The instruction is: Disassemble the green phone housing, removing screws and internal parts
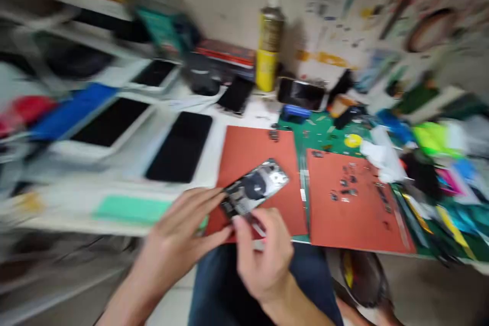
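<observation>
An opened smartphone [255,185] with its inner parts showing lies tilted over the left red-orange mat [244,147]. A round dark coil sits in its middle, and a silvery section is at its far end. My left hand [178,237] grips the phone's near left corner between fingers and thumb. At the phone's near edge, my right hand [263,252] is closed in a pinch. Something small and pale shows among its fingers, too blurred to name.
Several small parts [346,188] lie on the right red-orange mat [355,224]. A dark phone [181,147] and white boxes [110,125] are at left. Behind stands a yellow spray can [269,43]. Tools and wrappers crowd the green mat [317,132] at right.
</observation>
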Demonstrator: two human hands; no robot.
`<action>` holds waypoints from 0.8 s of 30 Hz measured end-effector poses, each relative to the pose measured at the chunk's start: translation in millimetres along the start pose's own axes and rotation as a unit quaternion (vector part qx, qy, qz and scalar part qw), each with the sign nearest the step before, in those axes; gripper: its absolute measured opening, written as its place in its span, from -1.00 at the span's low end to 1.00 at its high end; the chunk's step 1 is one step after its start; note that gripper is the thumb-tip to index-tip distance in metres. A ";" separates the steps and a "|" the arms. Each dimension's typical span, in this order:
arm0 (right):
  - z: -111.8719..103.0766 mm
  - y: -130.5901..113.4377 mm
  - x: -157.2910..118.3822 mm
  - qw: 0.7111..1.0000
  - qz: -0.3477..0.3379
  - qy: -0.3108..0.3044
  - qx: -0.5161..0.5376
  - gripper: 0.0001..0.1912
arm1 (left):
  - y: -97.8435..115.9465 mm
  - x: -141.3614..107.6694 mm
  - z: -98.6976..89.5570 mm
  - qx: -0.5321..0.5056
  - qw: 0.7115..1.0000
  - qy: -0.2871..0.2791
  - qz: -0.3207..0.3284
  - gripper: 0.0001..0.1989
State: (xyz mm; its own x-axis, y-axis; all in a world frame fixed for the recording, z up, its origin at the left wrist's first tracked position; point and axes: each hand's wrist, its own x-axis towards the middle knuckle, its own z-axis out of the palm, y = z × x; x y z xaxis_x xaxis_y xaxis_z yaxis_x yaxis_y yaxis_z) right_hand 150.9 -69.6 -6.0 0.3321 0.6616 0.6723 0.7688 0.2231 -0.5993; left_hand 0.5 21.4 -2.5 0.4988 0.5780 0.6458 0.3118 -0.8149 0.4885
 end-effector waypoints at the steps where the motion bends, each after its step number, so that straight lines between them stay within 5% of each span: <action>1: 5.8 3.5 -0.6 1.000 0.010 0.004 0.014 -0.85 | -1.6 -5.8 -5.5 0.035 0.999 -0.031 -0.006 -0.54; 6: 2.4 7.0 -1.7 0.999 -0.001 0.000 0.045 -0.70 | -4.3 -13.4 -1.5 0.025 0.999 -0.020 -0.025 -0.46; 24: -8.9 8.3 -15.5 0.997 0.064 0.035 0.039 -0.71 | 0.3 -10.8 -0.1 0.008 0.999 -0.008 -0.033 -0.39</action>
State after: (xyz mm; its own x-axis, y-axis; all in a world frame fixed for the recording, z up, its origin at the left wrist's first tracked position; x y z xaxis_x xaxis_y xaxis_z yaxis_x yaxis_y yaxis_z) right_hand 157.0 -84.4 -17.5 0.4633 0.6378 0.6153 0.6740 0.1972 -0.7119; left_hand -4.9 15.0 -9.3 0.4896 0.6294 0.6034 0.3574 -0.7761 0.5196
